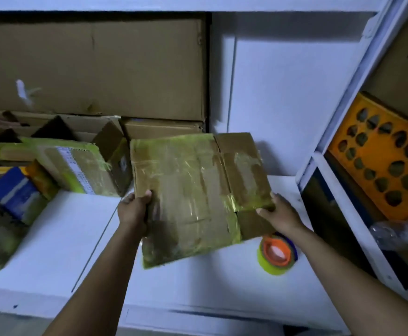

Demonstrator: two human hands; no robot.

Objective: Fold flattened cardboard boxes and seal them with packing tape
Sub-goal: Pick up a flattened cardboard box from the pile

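The left hand [135, 207] gripped the left edge of a flat brown cardboard box wrapped in glossy yellow-green tape [193, 190], thumb on the upper face and fingers curled out of sight behind it. The right hand [279, 212] held the box's right edge in the same manner, thumb pressed on the taped corner. The box sat in the centre of the frame, tilted, its far edge toward the top of the picture.

Just below the box's lower right corner, a roll of yellow-green packing tape with an orange core [274, 259] lay on the white table [52, 238], its top edge hidden by the box.

At centre left, another taped cardboard box bearing a white printed label [77, 166] leaned among more cartons. A blue box with a pale stripe [13, 190] lay at the far left. A large plain brown carton [89, 66] filled the upper left. At the right edge, an orange tray pierced with round holes [379, 166] stood inside a white shelf frame [343, 117].
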